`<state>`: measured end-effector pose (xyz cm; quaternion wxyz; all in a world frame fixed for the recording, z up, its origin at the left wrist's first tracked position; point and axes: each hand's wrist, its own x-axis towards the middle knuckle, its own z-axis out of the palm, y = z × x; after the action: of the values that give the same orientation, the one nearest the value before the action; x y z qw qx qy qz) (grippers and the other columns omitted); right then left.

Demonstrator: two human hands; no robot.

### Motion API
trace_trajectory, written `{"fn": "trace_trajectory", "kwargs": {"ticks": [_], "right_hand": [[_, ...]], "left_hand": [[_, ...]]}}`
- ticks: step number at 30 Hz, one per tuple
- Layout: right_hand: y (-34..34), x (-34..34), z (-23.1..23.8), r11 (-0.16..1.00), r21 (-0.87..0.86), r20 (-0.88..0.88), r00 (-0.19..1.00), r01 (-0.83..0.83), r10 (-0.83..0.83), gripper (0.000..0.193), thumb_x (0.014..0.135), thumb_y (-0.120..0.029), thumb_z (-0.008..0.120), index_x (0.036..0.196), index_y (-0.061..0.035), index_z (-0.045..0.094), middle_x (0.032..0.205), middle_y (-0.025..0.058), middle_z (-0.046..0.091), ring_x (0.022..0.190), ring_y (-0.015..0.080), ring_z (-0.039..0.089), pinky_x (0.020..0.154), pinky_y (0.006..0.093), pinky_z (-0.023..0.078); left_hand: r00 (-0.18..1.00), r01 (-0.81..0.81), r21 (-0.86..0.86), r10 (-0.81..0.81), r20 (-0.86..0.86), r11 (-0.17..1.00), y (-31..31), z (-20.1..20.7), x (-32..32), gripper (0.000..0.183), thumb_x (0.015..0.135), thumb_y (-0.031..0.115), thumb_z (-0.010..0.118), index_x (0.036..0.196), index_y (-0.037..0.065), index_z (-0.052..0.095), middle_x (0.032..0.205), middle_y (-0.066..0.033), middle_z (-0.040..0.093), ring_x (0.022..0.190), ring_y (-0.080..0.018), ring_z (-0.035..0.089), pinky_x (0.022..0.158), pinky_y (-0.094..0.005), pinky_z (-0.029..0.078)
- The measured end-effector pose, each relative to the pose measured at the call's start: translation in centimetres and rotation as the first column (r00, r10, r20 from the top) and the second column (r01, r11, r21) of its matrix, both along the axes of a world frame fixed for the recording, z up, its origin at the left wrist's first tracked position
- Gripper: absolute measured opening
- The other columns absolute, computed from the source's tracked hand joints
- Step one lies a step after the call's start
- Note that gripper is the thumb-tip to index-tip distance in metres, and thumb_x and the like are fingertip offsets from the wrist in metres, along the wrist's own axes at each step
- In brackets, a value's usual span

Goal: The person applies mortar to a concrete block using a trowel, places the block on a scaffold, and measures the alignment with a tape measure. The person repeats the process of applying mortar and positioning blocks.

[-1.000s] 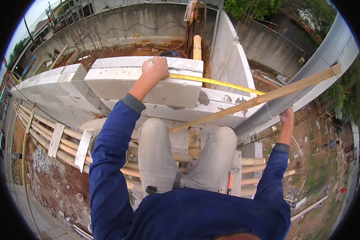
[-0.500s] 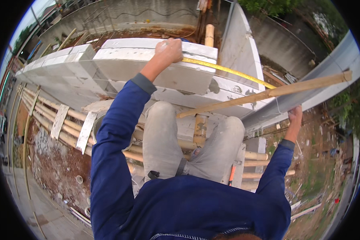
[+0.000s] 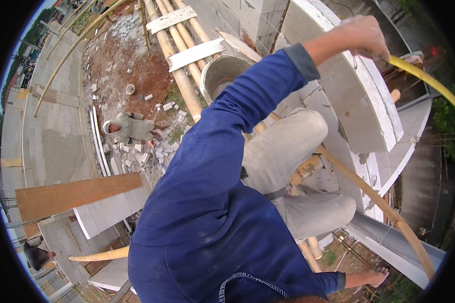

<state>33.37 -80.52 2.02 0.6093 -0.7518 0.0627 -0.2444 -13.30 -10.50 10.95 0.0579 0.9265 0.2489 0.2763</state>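
Observation:
My left hand is closed around the yellow blade of a tape measure, above the top of a white block wall. The blade bends away to the right, and its far end is out of sight. My right hand is low on the right with its fingers partly spread, and I see nothing in it. A long grey-white beam lies beside that hand. A wooden strip slants from near my knees across the beam.
Bamboo poles with white boards across them run beside the wall. A round bucket stands there. Below, one person is among broken blocks; another is at lower left. A brown plank lies nearby.
My view has swung round, bringing the ground and two people into sight. My left hand still grips the tape blade. My right hand has come away from the beam's edge.

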Motion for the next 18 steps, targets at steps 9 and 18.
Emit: {"fn": "trace_trajectory", "kwargs": {"ticks": [9, 18], "right_hand": [[8.3, -14.9, -4.5, 0.984, -0.158, 0.535, 0.845, 0.087, 0.012, 0.029, 0.103, -0.009, 0.063, 0.122, 0.013, 0.062, 0.095, 0.0215, 0.071, 0.075, 0.026, 0.071, 0.069, 0.0379, 0.06], [27.2, -29.3, -4.2, 0.668, -0.446, 0.634, 0.317, -0.595, 0.706, 0.021, 0.104, 0.004, 0.062, 0.119, 0.0148, 0.053, 0.085, 0.023, 0.063, 0.065, 0.0247, 0.061, 0.062, 0.0368, 0.055]], "left_hand": [[0.69, -0.415, -0.692, 0.7, 0.183, 0.59, -12.3, -4.3, -33.8, 0.05, 0.095, 0.04, 0.079, 0.133, 0.008, 0.075, 0.093, -0.0054, 0.074, 0.079, -0.0102, 0.073, 0.068, -0.0247, 0.06], [-0.25, -0.197, -0.971, 0.964, -0.086, -0.138, -32.3, -24.8, -53.8, 0.054, 0.087, 0.047, 0.088, 0.105, 0.0, 0.069, 0.088, -0.0128, 0.07, 0.069, -0.0209, 0.072, 0.052, -0.0357, 0.065]]}}
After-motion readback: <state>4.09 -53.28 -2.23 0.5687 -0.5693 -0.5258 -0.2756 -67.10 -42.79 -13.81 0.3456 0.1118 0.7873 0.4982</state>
